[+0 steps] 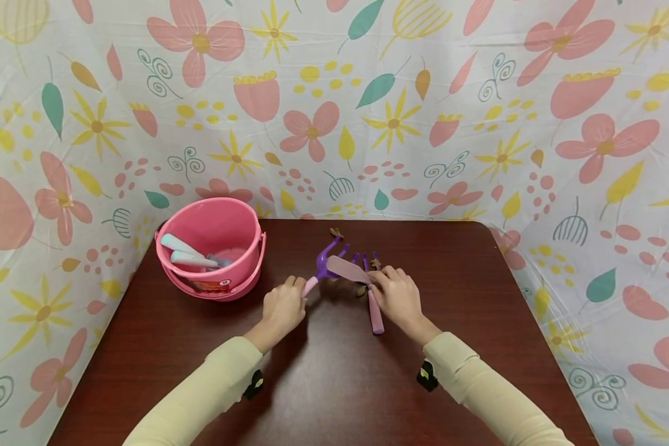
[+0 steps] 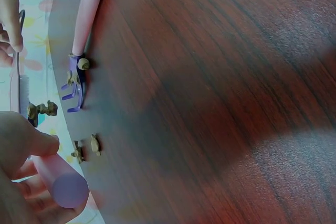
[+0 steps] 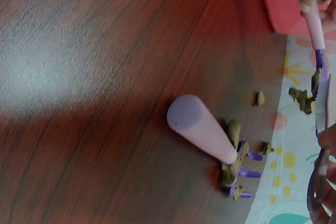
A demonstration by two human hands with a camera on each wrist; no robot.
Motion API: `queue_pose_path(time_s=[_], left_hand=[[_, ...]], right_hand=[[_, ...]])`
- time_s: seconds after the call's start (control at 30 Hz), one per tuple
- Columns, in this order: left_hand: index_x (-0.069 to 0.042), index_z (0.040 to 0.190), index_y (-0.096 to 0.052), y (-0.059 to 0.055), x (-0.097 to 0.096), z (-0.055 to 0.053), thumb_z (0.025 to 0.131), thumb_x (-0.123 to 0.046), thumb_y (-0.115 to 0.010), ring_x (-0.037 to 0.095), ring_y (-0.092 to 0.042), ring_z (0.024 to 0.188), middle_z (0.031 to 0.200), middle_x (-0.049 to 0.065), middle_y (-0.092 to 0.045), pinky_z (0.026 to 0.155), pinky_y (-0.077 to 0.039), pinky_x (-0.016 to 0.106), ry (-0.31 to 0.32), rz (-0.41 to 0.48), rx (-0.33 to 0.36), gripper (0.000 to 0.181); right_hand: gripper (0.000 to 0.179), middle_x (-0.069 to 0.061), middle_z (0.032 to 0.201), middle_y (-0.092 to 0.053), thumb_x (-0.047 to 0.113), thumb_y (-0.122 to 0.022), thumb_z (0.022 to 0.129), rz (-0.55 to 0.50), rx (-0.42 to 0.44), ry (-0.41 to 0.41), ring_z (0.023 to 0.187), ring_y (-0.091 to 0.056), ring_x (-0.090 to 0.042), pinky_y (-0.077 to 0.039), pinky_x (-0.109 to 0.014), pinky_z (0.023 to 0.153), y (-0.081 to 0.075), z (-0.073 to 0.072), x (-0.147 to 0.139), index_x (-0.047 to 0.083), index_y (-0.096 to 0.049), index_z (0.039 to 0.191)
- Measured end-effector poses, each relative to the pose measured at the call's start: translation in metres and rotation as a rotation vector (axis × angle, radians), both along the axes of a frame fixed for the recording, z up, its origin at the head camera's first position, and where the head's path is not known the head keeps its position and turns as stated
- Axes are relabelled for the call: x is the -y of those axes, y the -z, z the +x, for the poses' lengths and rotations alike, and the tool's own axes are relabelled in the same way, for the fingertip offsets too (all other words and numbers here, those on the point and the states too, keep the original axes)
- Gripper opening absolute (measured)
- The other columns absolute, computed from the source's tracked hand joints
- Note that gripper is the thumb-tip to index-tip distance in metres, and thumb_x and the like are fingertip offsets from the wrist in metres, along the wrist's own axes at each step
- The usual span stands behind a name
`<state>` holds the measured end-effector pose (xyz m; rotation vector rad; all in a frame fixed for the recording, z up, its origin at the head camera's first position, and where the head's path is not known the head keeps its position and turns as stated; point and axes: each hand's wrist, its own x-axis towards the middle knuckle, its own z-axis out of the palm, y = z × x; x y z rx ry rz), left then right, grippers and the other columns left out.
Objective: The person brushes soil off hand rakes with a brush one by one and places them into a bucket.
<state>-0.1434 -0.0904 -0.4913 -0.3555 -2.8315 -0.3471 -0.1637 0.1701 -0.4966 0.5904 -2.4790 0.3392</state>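
Observation:
My left hand (image 1: 284, 305) grips the pink handle of a purple-headed garden hand rake (image 1: 322, 265), held up over the table. Brown, dirt-like clumps (image 3: 303, 100) cling to its head. In my right hand (image 1: 397, 294) is a pink-backed brush (image 1: 347, 270) with white bristles, held against or very near that rake's head. Beneath the right hand lies a second purple hand rake (image 1: 375, 313), its pink handle toward me. More brown clumps (image 3: 231, 174) cover its head and partly hide it. Loose brown bits (image 2: 95, 144) lie on the tabletop nearby.
A pink bucket (image 1: 223, 226) stands at the table's back left, its handle folded down. Inside it lean tools with pale blue handles (image 1: 192, 259); their heads are partly hidden. Behind the dark wooden table (image 1: 451, 260) hangs a flowered curtain (image 1: 312, 74).

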Motion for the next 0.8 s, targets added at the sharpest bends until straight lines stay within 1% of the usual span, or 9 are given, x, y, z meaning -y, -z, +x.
queue_pose_path(time_s=[0.27,0.47,0.63,0.8], left_hand=[[-0.011,0.092,-0.06,0.003,0.002,0.003,0.07,-0.019,-0.074,0.028,-0.061,0.061,0.077,0.003,-0.055,0.045,-0.045,0.039,-0.003,-0.01,-0.002,0.027],[-0.011,0.09,-0.059,0.004,0.003,0.003,0.07,-0.019,-0.075,0.028,-0.061,0.061,0.077,0.003,-0.055,0.045,-0.045,0.039,-0.002,-0.009,-0.009,0.028],[-0.01,0.09,-0.059,0.005,0.004,0.004,0.069,-0.018,-0.076,0.027,-0.06,0.06,0.076,0.004,-0.055,0.043,-0.044,0.038,0.004,-0.007,-0.029,0.028],[-0.01,0.092,-0.06,0.005,0.004,0.003,0.069,-0.019,-0.076,0.028,-0.061,0.06,0.077,0.003,-0.055,0.044,-0.045,0.038,-0.006,-0.001,-0.015,0.029]], right_hand=[[0.025,-0.005,0.082,-0.06,0.016,-0.072,0.075,0.025,0.004,0.033,0.07,-0.054,-0.026,-0.044,-0.038,0.056,0.004,-0.001,-0.01,0.017,-0.07,0.1],[0.023,-0.006,0.08,-0.06,0.015,-0.073,0.074,0.038,-0.035,0.044,0.068,-0.054,-0.027,-0.043,-0.038,0.054,0.003,-0.004,-0.018,0.014,-0.07,0.097],[0.023,-0.006,0.081,-0.06,0.015,-0.073,0.074,0.041,-0.053,0.047,0.07,-0.054,-0.028,-0.042,-0.039,0.056,0.0,-0.006,-0.021,0.015,-0.069,0.097],[0.024,-0.006,0.083,-0.06,0.014,-0.071,0.075,0.008,-0.084,0.057,0.072,-0.054,-0.028,-0.043,-0.04,0.059,-0.003,-0.007,-0.023,0.013,-0.068,0.098]])
